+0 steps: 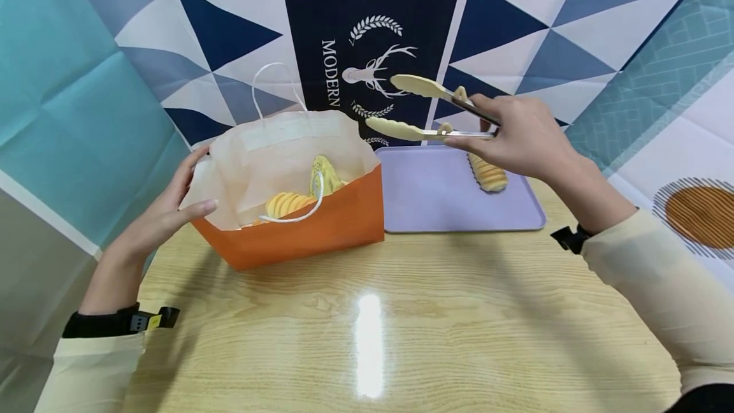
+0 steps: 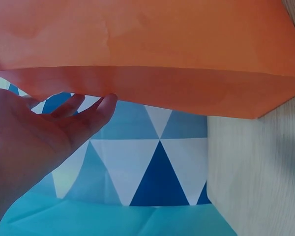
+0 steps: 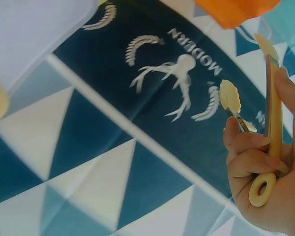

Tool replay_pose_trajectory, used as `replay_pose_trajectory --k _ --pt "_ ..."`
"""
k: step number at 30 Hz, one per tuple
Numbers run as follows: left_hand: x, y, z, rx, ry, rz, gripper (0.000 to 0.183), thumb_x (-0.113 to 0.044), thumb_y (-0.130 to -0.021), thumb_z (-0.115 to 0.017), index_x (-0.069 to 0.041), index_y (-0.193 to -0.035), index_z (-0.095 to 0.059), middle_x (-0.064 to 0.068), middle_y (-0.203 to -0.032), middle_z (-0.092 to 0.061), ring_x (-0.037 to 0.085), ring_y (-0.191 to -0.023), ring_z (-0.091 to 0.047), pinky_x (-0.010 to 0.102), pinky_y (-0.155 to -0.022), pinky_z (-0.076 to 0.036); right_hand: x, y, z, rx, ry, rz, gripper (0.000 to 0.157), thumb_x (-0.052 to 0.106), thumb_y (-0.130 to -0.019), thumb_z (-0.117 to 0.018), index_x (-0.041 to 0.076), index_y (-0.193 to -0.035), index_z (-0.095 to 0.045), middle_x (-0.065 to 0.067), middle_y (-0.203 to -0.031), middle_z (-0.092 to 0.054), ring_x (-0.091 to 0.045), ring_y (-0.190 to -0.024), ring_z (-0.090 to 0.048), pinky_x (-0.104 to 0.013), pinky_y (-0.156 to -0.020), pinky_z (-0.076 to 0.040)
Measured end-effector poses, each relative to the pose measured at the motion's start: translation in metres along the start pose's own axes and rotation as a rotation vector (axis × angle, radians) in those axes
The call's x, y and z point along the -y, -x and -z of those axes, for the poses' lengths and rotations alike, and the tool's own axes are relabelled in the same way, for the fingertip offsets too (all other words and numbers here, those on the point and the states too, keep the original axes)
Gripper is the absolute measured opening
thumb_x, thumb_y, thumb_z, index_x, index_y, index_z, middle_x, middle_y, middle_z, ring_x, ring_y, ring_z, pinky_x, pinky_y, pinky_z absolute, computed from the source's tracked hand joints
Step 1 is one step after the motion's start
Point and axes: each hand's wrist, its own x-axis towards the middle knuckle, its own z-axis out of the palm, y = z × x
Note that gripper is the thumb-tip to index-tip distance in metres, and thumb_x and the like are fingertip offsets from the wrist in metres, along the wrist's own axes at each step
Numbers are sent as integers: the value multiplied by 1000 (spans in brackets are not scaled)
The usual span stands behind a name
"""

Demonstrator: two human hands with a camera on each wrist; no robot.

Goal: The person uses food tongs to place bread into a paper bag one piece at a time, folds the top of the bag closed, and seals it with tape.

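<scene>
An orange paper bag (image 1: 304, 234) with a pale inside and white cord handles lies tilted on the table, its mouth showing. Inside it are a ridged yellow bread (image 1: 287, 204) and a yellow-green bread-like piece (image 1: 325, 177), partly hidden by the front wall. My left hand (image 1: 166, 206) rests against the bag's left side, fingers fairly straight; the left wrist view shows them along its orange wall. My right hand (image 1: 518, 136) grips a pair of tongs (image 1: 438, 134) with cream tips, spread apart with nothing between them. Below that hand, a striped bread roll (image 1: 487, 174) lies on a lilac tray (image 1: 436, 199).
The wood-grain table (image 1: 424, 324) stretches in front of the bag and tray. Right behind them rises a patterned cloth backdrop (image 1: 229, 24) with triangles and a deer head. A teal panel (image 1: 69, 81) stands at the left.
</scene>
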Motion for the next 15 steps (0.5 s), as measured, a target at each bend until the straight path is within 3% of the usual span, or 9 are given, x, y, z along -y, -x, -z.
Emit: replay_pose_trajectory --k 2,4,9,12,15 --pt "1 0 0 -1 -4 1 86 -1 -95 -52 -33 -159 -5 7 -161 -12 25 -137 -20 33 -101 -31 -10 6 -3 12 -1 -35 75 65 -83 -63 9 -132 -62 -4 -68 -60 -23 -48 -41 -36 -43 -31" --pt "2 0 -1 -3 2 5 86 -1 -95 -53 -33 -159 -5 6 -162 -10 25 -138 -19 44 -105 -28 -20 12 -7 33 -8 -75 85 66 -83 -63 7 -143 -53 -6 -67 -61 -23 -48 -41 -36 -43 -32" --pt "2 0 0 -5 19 7 86 -2 -95 -53 -32 -159 -5 4 -162 -8 25 -139 -16 70 -102 -18 -45 26 -21 89 -4 -158 85 68 -83 -60 3 -138 -56 -8 -68 -61 -23 -48 -44 -36 -42 -33" --pt "2 -1 0 -2 9 5 86 -1 -95 -53 -32 -159 -4 4 -162 -9 24 -138 -17 65 -103 -22 -61 36 -33 117 -9 -227 89 70 -82 -60 -1 -136 -56 -9 -67 -59 -24 -51 -47 -36 -42 -33" --pt "1 0 -1 3 -3 -1 87 0 -95 -52 -33 -159 -4 4 -161 -10 25 -137 -19 48 -104 -30 -76 45 -46 131 -15 -287 94 72 -80 -60 -3 -137 -55 -10 -62 -54 -27 -54 -47 -37 -43 -32"
